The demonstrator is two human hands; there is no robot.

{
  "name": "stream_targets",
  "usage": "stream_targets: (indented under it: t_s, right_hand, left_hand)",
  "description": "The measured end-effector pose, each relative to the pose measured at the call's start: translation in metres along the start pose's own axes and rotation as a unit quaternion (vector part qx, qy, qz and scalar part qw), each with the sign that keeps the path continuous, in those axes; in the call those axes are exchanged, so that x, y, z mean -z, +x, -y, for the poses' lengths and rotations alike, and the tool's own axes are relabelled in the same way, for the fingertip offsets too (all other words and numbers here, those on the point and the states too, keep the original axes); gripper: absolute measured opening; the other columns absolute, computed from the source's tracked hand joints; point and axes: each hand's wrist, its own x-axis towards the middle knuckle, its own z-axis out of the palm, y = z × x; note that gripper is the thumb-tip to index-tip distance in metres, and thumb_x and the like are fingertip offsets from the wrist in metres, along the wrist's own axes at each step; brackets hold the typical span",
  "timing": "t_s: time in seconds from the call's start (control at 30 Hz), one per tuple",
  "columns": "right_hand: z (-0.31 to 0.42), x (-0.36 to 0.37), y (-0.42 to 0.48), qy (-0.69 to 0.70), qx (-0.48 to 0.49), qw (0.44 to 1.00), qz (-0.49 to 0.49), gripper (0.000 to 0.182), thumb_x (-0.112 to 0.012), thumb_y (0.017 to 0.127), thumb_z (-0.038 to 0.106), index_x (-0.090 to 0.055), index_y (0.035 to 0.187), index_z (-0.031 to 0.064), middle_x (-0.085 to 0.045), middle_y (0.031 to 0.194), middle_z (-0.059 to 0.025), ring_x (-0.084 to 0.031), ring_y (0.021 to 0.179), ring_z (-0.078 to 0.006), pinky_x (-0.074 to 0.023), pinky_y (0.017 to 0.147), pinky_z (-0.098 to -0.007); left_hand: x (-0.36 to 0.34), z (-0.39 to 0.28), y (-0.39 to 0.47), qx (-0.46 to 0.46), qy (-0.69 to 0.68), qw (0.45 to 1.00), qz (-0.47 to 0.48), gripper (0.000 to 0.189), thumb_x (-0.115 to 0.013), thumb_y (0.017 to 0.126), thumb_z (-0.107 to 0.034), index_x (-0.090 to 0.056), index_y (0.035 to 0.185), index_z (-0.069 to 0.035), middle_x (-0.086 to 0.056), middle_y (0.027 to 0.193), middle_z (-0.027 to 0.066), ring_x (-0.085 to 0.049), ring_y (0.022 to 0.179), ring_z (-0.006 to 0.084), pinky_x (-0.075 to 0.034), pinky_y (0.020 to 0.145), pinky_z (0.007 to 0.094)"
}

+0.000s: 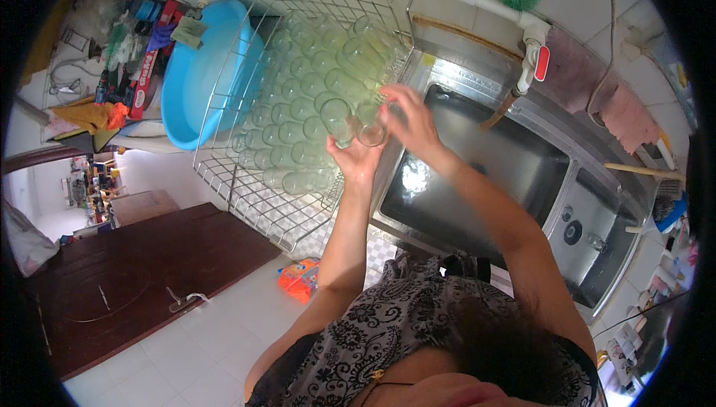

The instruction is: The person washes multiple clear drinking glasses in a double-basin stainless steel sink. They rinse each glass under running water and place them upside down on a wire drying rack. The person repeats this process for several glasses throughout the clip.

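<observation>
Many clear glass jars, greenish in this light, lie stacked on their sides in a metal wire basket (268, 219) beside the sink. At the basket's right side, my left hand (357, 158) is under the bottoms of two jars, a left one (336, 118) and a right one (370, 124), its thumb and fingers against them. My right hand (411, 122) is at the right-hand jar with its fingers bent; whether it grips the jar is not plain. The hands are close together between the stack and the sink's edge.
A stainless steel double sink (481, 166) lies to the right. Above it hangs a white pipe with a red-handled valve (541, 64). A light-blue plastic basin (204, 77) stands left of the basket. A dark red door (151, 278) is at lower left, with an orange packet (299, 279) near it.
</observation>
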Motion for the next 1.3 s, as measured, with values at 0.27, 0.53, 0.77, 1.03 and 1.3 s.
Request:
stream_targets:
  t_s: [0.27, 0.53, 0.77, 1.03, 1.3]
  right_hand:
    - [0.034, 0.018, -0.034, -0.022, 0.085, 0.990, -0.107, 0.063, -0.078, 0.069, 0.018, -0.048, 0.122, 0.0031, -0.051, 0.127, -0.0167, -0.052, 0.116, -0.0325, -0.0425, 0.098, -0.0411]
    - [0.050, 0.103, -0.041, -0.166, 0.126, 0.962, -0.177, 0.046, -0.074, 0.069, 0.010, -0.063, 0.114, 0.0107, -0.055, 0.110, -0.0103, -0.058, 0.099, -0.0249, -0.0519, 0.076, -0.0355]
    - [0.078, 0.178, -0.062, -0.206, 0.140, 0.954, -0.166, 0.027, -0.065, 0.069, 0.004, -0.069, 0.095, 0.0079, -0.062, 0.094, -0.0127, -0.062, 0.081, -0.0267, -0.0511, 0.070, -0.0337]
    - [0.101, 0.193, -0.102, -0.141, 0.061, 0.971, -0.181, 0.030, -0.061, 0.068, 0.001, -0.071, 0.097, 0.0040, -0.065, 0.086, -0.0110, -0.062, 0.077, -0.0255, -0.0505, 0.068, -0.0330]
    - [0.146, 0.222, -0.115, -0.249, 0.238, 0.939, -0.003, 0.045, -0.073, 0.068, 0.017, -0.066, 0.111, 0.0040, -0.063, 0.083, -0.0085, -0.060, 0.076, -0.0251, -0.0511, 0.068, -0.0345]
  left_hand:
    - [-0.022, 0.041, -0.009, 0.068, 0.022, 0.997, -0.038, 0.070, -0.048, 0.080, -0.064, -0.054, 0.121, -0.008, -0.051, 0.129, 0.0157, -0.045, 0.122, 0.0329, -0.032, 0.106, 0.0505]
    - [-0.060, 0.095, -0.036, 0.196, 0.085, 0.974, -0.069, 0.069, -0.060, 0.074, -0.066, -0.054, 0.113, -0.010, -0.053, 0.119, 0.0161, -0.048, 0.115, 0.0349, -0.038, 0.098, 0.0504]
    - [-0.076, 0.140, -0.057, 0.232, 0.123, 0.953, -0.149, 0.074, -0.051, 0.073, -0.067, -0.050, 0.119, -0.010, -0.047, 0.124, 0.0168, -0.045, 0.115, 0.0335, -0.025, 0.105, 0.0612]
    - [-0.078, 0.183, -0.090, 0.268, 0.091, 0.950, -0.133, 0.071, -0.044, 0.077, -0.062, -0.049, 0.122, -0.007, -0.048, 0.125, 0.0142, -0.045, 0.117, 0.0349, -0.027, 0.103, 0.0634]
    - [-0.074, 0.213, -0.122, 0.307, 0.114, 0.940, -0.101, 0.076, -0.040, 0.077, -0.064, -0.047, 0.130, -0.010, -0.046, 0.130, 0.0156, -0.045, 0.120, 0.0343, -0.031, 0.101, 0.0595]
